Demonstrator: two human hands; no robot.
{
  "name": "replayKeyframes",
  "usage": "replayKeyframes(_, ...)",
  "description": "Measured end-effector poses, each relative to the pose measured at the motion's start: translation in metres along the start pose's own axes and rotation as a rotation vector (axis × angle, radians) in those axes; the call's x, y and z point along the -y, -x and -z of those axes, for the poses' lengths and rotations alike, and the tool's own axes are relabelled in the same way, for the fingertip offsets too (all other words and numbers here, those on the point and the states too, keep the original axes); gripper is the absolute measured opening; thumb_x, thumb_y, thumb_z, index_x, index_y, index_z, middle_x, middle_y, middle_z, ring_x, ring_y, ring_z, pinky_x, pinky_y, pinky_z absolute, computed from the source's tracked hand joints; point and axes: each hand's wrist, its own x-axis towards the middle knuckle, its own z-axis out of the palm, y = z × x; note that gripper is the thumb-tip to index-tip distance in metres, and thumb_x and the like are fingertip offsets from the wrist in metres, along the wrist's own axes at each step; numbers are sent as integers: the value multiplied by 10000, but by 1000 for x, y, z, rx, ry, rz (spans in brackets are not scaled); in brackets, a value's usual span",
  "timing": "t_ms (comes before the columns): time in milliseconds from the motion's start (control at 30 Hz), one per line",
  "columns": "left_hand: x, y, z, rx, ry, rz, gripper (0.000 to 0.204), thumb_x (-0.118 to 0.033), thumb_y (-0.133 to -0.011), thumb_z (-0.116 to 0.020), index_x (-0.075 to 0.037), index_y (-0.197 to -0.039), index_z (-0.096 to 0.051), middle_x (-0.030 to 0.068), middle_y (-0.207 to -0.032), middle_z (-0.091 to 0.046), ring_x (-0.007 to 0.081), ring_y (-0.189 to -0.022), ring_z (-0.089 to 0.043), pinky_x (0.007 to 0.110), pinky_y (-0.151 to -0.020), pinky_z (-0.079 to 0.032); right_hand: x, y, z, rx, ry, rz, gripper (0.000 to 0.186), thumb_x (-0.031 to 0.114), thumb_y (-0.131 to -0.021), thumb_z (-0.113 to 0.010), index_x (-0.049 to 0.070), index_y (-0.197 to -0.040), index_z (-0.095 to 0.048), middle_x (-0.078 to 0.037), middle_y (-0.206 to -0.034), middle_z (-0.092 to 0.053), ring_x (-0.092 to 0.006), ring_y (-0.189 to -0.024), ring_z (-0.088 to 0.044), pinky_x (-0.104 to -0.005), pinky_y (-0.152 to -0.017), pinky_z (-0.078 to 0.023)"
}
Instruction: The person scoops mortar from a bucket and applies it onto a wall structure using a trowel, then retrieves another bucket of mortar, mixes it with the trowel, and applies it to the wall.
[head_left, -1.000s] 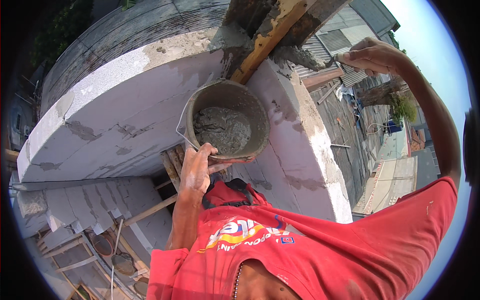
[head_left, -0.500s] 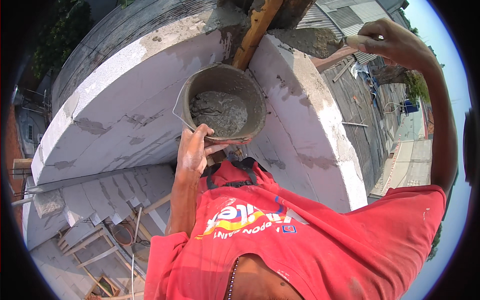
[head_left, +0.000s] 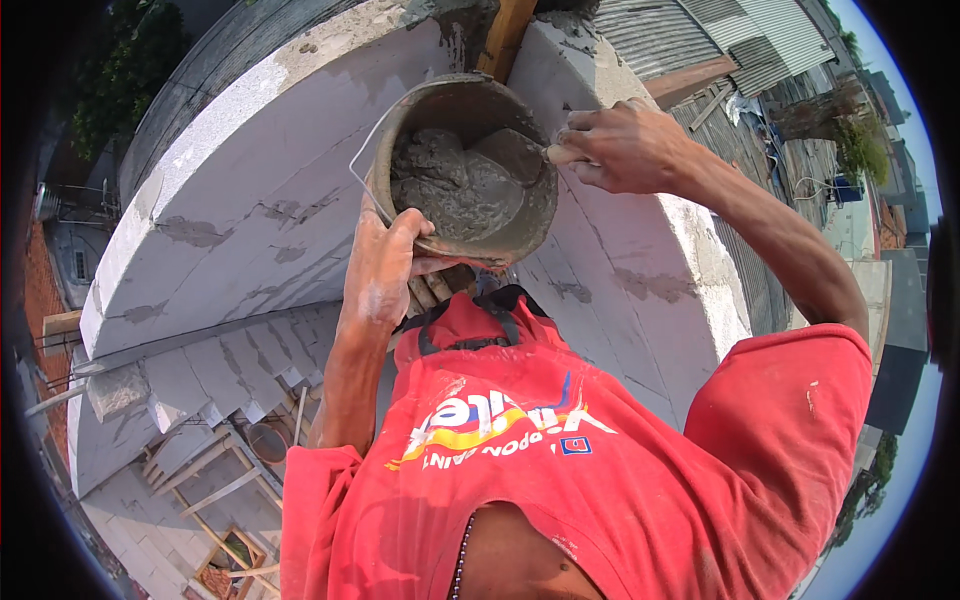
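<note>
My left hand (head_left: pixel 385 245) grips the near left rim of a grey bucket (head_left: pixel 540 215), thumb over the edge and fingers underneath. Wet grey mortar (head_left: pixel 440 190) lies in the bottom, and the bucket tips toward me. A thin wire handle (head_left: pixel 358 160) hangs out at its left side. My right hand (head_left: pixel 625 145) is closed round the light handle of a trowel (head_left: pixel 512 155). The trowel's blade is inside the bucket at the right, its edge in the mortar.
Two pale block walls (head_left: pixel 270 200) meet in a corner beyond the bucket, with a wooden post (head_left: pixel 505 40) at the joint. Corrugated roofs (head_left: pixel 660 40) lie past the right wall. Far below at the left stand a wooden frame (head_left: pixel 215 480) and another bucket (head_left: pixel 268 440).
My right hand has swung down and left from above the right wall top, bringing the trowel into the bucket. The bucket has shifted slightly up and right in view.
</note>
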Motion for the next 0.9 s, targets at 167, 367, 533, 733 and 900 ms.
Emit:
replayKeyframes(167,-1,10,-1,-37,-32,113,747,-13,-846,-466,-67,-1546,-210,163,-1170,-546,247,-906,-694,437,-736,-673,13,4,-37,131,-685,-1,409,418,-893,-678,82,-1113,-755,-146,-1015,-733,-333,-972,-695,-439,-829,-551)
replayKeyframes(367,2,21,2,-104,-36,101,783,3,-841,-466,-102,-1565,-187,166,-1201,-541,246,-929,-697,423,-731,-671,53,5,-79,81,-1031,-90,451,445,-901,-688,98,-1185,-735,-132,-1109,-722,-303,-1017,-687,-392,-894,-530)
replayKeyframes(533,7,20,15,-155,95,47,742,-18,-849,-489,-94,-1533,-211,165,-1153,-567,289,-895,-719,453,-752,-668,56,4,-83,-3,-1129,-145,442,342,-878,-716,81,-1235,-709,-151,-1097,-717,-282,-969,-692,-358,-866,-528)
replayKeyframes(733,2,9,19,-110,235,44,550,-37,-870,-516,7,-1394,-355,195,-1086,-628,356,-904,-739,504,-785,-655,39,16,-41,-36,-1120,-226,446,276,-862,-729,32,-1234,-703,-135,-1049,-719,-223,-932,-675,-351,-839,-523)
replayKeyframes(900,-2,-4,8,-17,295,44,385,-50,-897,-522,65,-1258,-453,219,-1075,-641,383,-893,-737,526,-806,-646,15,38,0,18,-1170,-427,462,276,-844,-747,37,-1238,-713,-86,-978,-715,-130,-731,-637,-289,-658,-523)
